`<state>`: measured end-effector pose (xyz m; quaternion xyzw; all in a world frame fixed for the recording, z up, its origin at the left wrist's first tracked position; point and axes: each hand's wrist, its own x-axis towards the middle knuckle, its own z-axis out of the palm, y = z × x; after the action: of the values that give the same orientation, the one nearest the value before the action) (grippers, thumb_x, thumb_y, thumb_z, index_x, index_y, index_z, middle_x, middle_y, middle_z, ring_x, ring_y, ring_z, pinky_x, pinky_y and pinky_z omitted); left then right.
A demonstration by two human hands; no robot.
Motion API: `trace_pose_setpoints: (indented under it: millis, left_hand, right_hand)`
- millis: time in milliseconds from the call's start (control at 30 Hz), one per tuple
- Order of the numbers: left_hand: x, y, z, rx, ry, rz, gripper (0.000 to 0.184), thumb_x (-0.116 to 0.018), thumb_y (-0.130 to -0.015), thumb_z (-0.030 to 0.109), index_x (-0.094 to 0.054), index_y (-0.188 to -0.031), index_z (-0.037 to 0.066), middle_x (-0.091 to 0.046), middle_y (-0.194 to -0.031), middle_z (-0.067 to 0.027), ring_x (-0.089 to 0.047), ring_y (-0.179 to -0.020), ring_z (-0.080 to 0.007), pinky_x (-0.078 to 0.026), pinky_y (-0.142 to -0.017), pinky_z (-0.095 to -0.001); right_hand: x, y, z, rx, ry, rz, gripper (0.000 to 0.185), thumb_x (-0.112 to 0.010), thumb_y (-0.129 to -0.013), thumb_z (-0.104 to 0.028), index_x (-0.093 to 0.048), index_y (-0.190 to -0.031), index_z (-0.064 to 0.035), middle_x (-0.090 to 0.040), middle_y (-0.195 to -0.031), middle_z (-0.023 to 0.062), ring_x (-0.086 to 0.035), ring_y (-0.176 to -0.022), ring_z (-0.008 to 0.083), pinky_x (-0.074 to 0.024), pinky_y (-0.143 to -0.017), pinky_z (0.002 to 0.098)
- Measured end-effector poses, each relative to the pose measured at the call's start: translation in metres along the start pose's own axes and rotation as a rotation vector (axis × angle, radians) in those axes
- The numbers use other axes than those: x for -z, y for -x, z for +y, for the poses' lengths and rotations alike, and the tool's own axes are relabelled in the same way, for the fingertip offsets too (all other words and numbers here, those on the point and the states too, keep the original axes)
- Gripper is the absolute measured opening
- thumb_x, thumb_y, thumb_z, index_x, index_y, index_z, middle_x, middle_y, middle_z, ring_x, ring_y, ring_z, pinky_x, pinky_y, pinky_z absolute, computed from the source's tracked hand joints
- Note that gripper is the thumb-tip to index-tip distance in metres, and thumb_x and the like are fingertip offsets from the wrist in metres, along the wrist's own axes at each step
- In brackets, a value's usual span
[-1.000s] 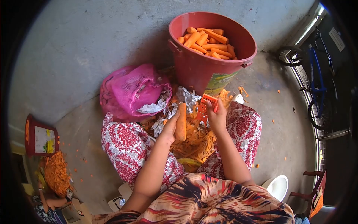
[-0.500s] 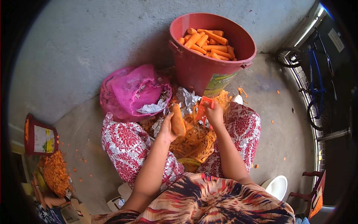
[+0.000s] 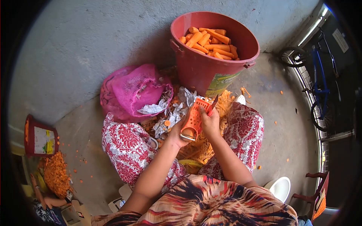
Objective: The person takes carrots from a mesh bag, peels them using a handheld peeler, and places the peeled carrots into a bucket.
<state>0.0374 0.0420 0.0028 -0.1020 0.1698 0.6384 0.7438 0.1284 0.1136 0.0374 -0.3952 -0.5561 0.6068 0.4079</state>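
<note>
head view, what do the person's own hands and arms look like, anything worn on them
The left hand and right hand are ungloved, with no ring visible. The left forearm and right forearm are uncovered, with no watch or bracelet showing. Higher up, the arms meet a loose top streaked in tan, black and red.

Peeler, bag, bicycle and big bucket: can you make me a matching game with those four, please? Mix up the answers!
Things:
1. Peeler
2. Bag
3. Bicycle
4. Big bucket

Clues:
A. Has a blue frame
B. Carrots show inside it
C. Pink
D. Held in the right hand

Right pairs: 1-D, 2-C, 3-A, 4-B
</note>
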Motion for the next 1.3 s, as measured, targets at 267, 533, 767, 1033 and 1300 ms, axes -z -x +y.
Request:
trace_pose_setpoints:
  millis: [267, 533, 767, 1033, 1300]
  left_hand:
    - [0.004, 0.0, -0.002, 0.056, -0.066, 0.043, 0.032, -0.037, -0.087, 0.03, -0.047, -0.106, 0.006, -0.057, -0.09, -0.0081, -0.057, -0.079, -0.0198, -0.049, -0.064, -0.033]
    - [0.021, 0.005, 0.001, 0.272, -0.334, -0.044, 0.04, -0.042, -0.084, 0.04, -0.045, -0.105, 0.006, -0.054, -0.081, -0.0111, -0.056, -0.067, -0.0207, -0.049, -0.05, -0.0334]
    - [0.021, -0.003, 0.008, 0.134, -0.174, -0.109, 0.033, -0.042, -0.084, 0.032, -0.048, -0.105, 0.007, -0.058, -0.091, -0.007, -0.059, -0.074, -0.0212, -0.05, -0.056, -0.0357]
    - [0.005, 0.002, -0.002, 0.02, -0.167, 0.029, 0.033, -0.033, -0.088, 0.029, -0.046, -0.108, 0.006, -0.056, -0.095, -0.0086, -0.057, -0.082, -0.0187, -0.048, -0.069, -0.0314]
    - [0.016, 0.008, -0.003, 0.253, -0.434, -0.01, 0.039, -0.037, -0.085, 0.039, -0.043, -0.109, 0.009, -0.054, -0.078, -0.01, -0.056, -0.063, -0.0211, -0.049, -0.05, -0.0335]
  right_hand:
    - [0.002, 0.004, -0.009, 0.085, 0.158, -0.04, 0.008, -0.051, -0.081, -0.009, -0.051, -0.082, -0.0013, -0.055, -0.07, 0.0005, -0.048, -0.058, 0.0055, -0.0412, -0.052, 0.0219]
    - [0.076, -0.07, 0.027, 0.226, 0.313, 0.533, 0.013, -0.049, -0.083, -0.015, -0.054, -0.083, -0.0032, -0.05, -0.061, -0.0007, -0.045, -0.05, 0.0057, -0.0363, -0.045, 0.0213]
    - [0.026, -0.011, -0.017, 0.003, 0.042, 0.053, 0.016, -0.052, -0.081, -0.01, -0.053, -0.095, -0.0017, -0.054, -0.074, -0.002, -0.048, -0.062, 0.005, -0.0407, -0.055, 0.021]
    - [0.0, 0.011, -0.015, 0.029, 0.052, -0.053, 0.012, -0.052, -0.081, -0.011, -0.05, -0.086, 0.0002, -0.055, -0.071, 0.0004, -0.049, -0.06, 0.0061, -0.042, -0.054, 0.0211]
    - [0.058, -0.054, 0.014, 0.191, 0.368, 0.441, 0.01, -0.05, -0.083, -0.013, -0.053, -0.084, -0.0033, -0.049, -0.061, -0.002, -0.043, -0.049, 0.0063, -0.0355, -0.045, 0.0203]
